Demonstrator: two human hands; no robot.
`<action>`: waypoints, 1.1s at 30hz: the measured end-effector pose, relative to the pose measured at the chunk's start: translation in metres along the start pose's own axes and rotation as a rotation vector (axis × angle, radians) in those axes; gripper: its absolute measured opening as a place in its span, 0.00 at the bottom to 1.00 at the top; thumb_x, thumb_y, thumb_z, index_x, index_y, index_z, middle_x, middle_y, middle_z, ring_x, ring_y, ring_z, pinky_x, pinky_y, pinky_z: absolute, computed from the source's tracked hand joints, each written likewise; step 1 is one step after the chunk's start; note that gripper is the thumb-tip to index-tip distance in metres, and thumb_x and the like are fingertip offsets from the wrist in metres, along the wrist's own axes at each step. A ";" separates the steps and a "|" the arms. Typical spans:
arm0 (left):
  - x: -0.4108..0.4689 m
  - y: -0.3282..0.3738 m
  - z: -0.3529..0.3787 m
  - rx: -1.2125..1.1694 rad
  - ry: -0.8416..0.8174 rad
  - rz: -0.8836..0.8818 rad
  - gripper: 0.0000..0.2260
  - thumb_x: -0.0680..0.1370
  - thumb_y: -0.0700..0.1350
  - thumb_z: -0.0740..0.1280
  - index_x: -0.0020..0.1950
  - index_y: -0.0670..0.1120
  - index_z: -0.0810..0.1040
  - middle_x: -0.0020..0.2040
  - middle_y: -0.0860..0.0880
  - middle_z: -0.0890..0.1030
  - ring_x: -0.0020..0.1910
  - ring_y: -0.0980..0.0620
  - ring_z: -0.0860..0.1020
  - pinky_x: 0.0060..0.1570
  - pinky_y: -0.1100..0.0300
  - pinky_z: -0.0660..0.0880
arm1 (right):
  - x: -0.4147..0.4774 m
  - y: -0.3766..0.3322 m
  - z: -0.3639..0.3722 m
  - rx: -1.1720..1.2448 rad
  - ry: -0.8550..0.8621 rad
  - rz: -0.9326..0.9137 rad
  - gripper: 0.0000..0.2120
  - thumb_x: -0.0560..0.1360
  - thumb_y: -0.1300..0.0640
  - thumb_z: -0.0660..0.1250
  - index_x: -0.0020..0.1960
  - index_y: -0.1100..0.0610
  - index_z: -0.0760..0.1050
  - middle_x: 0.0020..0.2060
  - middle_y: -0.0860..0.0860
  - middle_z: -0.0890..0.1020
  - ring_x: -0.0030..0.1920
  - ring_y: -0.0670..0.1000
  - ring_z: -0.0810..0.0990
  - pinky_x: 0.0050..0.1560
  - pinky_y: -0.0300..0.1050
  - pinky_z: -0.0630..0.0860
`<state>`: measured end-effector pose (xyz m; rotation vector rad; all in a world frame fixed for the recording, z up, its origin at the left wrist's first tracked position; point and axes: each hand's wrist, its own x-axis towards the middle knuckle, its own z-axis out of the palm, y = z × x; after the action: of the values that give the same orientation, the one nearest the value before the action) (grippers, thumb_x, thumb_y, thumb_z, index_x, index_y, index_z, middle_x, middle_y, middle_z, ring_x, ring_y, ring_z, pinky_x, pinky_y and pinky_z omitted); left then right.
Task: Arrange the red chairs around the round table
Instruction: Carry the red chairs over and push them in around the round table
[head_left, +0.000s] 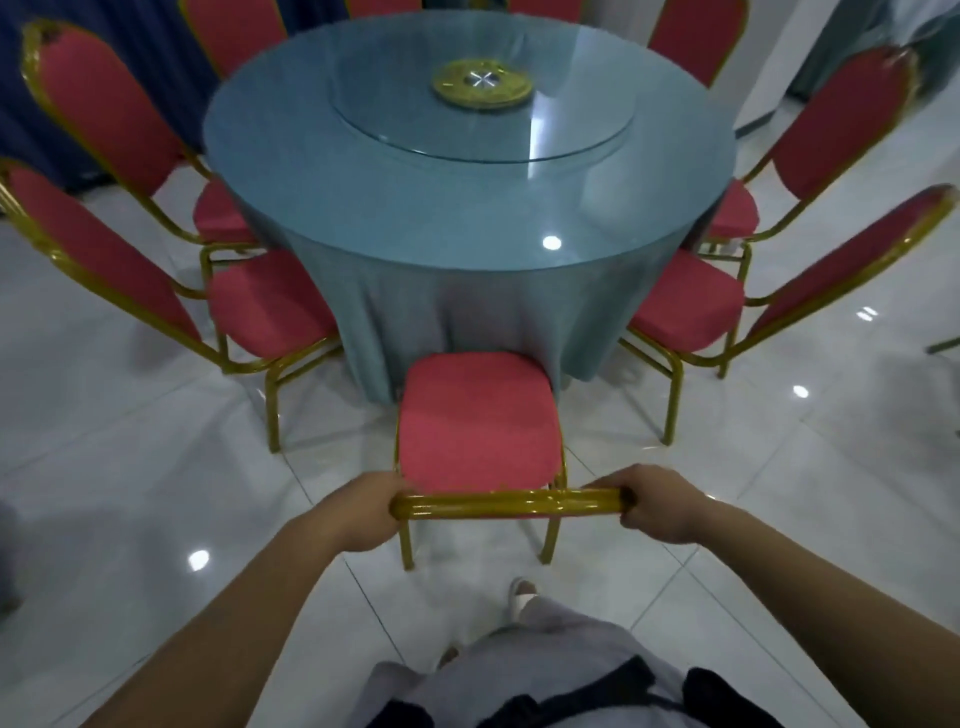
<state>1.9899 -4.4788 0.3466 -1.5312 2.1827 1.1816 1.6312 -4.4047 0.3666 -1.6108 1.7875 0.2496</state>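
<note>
**Head view: both hands on the last chair, seat aimed at the round surface**

Head camera looks down over the red chair (478, 415) directly in front of me. Its back is toward me and its seat faces away, so its front-to-back axis runs straight up the view toward the middle of the round surface (441, 218). The front edge of the seat sits right at the hanging blue-grey cloth (415, 322). All the legs I can see are on the white tiled floor (156, 441).

I see the gold top rail (506, 504) of the backrest almost end-on from above, and its long axis lies left to right across the view. My left hand (363, 512) grips the left end of that rail with its fingers curled round it. My right hand (657, 504) grips the right end the same way, clenched on the tube.

Two more chairs stand on the left (270, 306) (104, 104) and two on the right (685, 306) (841, 124). Each has its seat turned in toward the cloth and its back leaning outward. Further chair backs show past the far edge.

A glass turntable (571, 140) with a gold hub (482, 83) lies on the surface. One foot in a pale shoe (522, 597) stands on the tiles behind the chair.
</note>
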 end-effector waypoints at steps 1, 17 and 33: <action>-0.006 -0.002 0.006 0.026 -0.028 0.018 0.27 0.72 0.33 0.61 0.60 0.62 0.80 0.45 0.59 0.78 0.42 0.59 0.77 0.35 0.67 0.70 | -0.013 0.003 0.012 0.027 0.001 0.012 0.27 0.73 0.66 0.65 0.65 0.42 0.77 0.50 0.43 0.81 0.50 0.45 0.78 0.52 0.40 0.73; 0.040 0.025 -0.006 -0.115 0.306 0.024 0.18 0.74 0.35 0.64 0.47 0.59 0.81 0.46 0.54 0.80 0.47 0.51 0.78 0.49 0.52 0.78 | 0.021 -0.006 0.028 -0.040 0.315 0.043 0.28 0.71 0.32 0.68 0.69 0.36 0.70 0.75 0.48 0.67 0.76 0.57 0.60 0.71 0.63 0.61; 0.126 0.103 -0.061 0.038 0.293 -0.158 0.16 0.77 0.35 0.62 0.38 0.56 0.73 0.36 0.52 0.76 0.38 0.52 0.76 0.37 0.59 0.70 | 0.119 0.050 -0.100 -0.075 0.227 -0.056 0.16 0.72 0.43 0.69 0.59 0.43 0.79 0.71 0.48 0.70 0.75 0.57 0.58 0.72 0.63 0.57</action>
<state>1.8613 -4.5956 0.3618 -1.9242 2.1898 0.9108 1.5507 -4.5467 0.3520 -1.7998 1.9180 0.1120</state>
